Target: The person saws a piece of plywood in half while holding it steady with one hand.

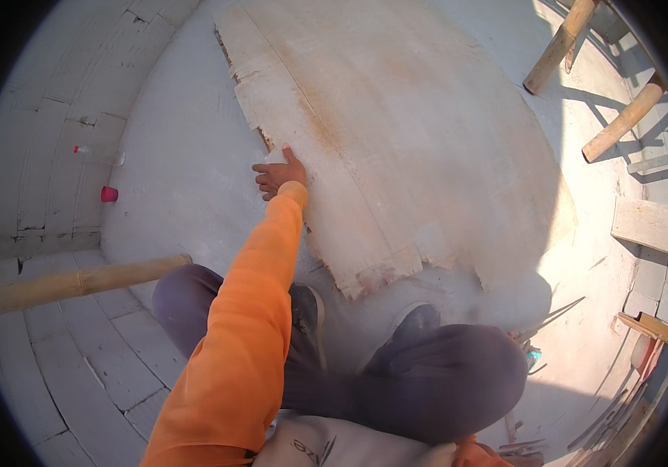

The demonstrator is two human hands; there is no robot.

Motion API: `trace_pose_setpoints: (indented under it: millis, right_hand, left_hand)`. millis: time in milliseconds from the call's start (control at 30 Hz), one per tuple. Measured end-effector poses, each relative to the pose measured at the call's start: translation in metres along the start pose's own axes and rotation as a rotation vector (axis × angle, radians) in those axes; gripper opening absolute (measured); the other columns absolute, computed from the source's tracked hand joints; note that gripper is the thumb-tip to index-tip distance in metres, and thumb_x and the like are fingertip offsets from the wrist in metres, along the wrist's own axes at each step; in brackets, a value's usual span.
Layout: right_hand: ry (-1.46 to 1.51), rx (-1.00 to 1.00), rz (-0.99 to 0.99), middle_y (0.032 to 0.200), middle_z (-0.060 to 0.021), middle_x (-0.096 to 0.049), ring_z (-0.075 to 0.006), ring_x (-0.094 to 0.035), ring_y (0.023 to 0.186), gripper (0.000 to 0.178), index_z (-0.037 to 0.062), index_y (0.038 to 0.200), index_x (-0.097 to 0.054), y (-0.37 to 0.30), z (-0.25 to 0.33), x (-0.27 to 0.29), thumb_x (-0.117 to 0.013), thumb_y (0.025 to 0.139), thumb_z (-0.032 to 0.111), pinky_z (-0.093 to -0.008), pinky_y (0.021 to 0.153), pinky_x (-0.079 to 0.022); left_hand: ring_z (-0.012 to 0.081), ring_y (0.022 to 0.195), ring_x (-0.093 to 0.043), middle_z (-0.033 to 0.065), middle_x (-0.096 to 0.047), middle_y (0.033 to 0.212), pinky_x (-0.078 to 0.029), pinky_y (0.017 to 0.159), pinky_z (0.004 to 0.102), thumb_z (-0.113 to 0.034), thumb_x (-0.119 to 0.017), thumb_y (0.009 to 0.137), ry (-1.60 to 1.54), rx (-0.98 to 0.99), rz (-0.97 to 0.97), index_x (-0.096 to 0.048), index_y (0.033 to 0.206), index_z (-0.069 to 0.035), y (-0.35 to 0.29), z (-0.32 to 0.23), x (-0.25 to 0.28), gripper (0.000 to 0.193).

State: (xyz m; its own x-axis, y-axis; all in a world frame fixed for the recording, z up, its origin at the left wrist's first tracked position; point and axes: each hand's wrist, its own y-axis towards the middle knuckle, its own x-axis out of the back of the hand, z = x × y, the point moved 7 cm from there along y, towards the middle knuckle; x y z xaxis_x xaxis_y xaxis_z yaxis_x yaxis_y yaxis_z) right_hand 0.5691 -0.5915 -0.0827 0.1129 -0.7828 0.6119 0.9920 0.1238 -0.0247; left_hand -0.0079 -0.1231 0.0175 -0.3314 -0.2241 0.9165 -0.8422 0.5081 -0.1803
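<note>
While your left hand, fingers spread, is touching the pale, ragged-edged, wooden-looking sheet at upper centre, you're probably steadying it.

The left arm reaches almost straight toward the far side. The left hand points left, thumb extended far, fingers loosely spread. The 2 legs are bent, knees apart. Only some right sleeve shows, at the near edge.
</note>
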Motion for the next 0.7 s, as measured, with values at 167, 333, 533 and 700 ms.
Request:
trace_pose_setpoints:
  millis: [167, 333, 533, 700]
  right_hand:
    - [0.136, 0.040, -0.143, 0.107, -0.0113, -0.075, -0.0142, -0.063, 0.067, 0.054, 0.0054, 0.147, -0.054, -0.006, 0.022, 0.026, -0.064, 0.102, 0.035, -0.0289, 0.058, -0.051]
    - [0.139, 0.159, -0.268, 0.086, -0.0084, -0.071, -0.0102, -0.055, 0.059, 0.059, 0.0005, 0.146, -0.054, -0.030, 0.104, 0.041, -0.068, 0.101, 0.036, -0.0259, 0.055, -0.048]
    - [0.269, 0.147, 0.058, 0.076, -0.0064, -0.066, -0.0092, -0.054, 0.058, 0.059, -0.0058, 0.143, -0.055, -0.088, 0.227, 0.023, -0.068, 0.101, 0.034, -0.0258, 0.054, -0.047]
    - [0.333, 0.340, 0.566, 0.069, -0.0055, -0.063, -0.0093, -0.055, 0.057, 0.057, -0.0091, 0.141, -0.055, -0.142, 0.284, -0.031, -0.065, 0.102, 0.032, -0.0257, 0.054, -0.047]
  left_hand:
    - [0.0408, 0.138, -0.048, 0.0274, -0.049, 0.145, -0.034, 0.111, 0.0548, -0.070, -0.054, 0.095, -0.019, 0.008, -0.018, -0.023, 0.160, 0.003, -0.057, 0.028, 0.012, 0.103]
    - [0.0386, 0.135, -0.051, 0.0245, -0.054, 0.141, -0.036, 0.110, 0.0561, -0.065, -0.050, 0.099, -0.011, -0.054, -0.069, -0.028, 0.158, 0.005, -0.066, 0.057, 0.000, 0.094]
    - [0.0381, 0.133, -0.054, 0.0234, -0.058, 0.138, -0.040, 0.108, 0.0528, -0.060, -0.044, 0.105, -0.085, -0.101, 0.005, -0.043, 0.148, 0.002, -0.080, 0.051, -0.011, 0.075]
    - [0.0387, 0.127, -0.056, 0.0235, -0.060, 0.133, -0.041, 0.107, 0.0517, -0.056, -0.043, 0.106, -0.034, -0.182, -0.064, -0.054, 0.138, 0.000, -0.081, 0.055, -0.017, 0.065]
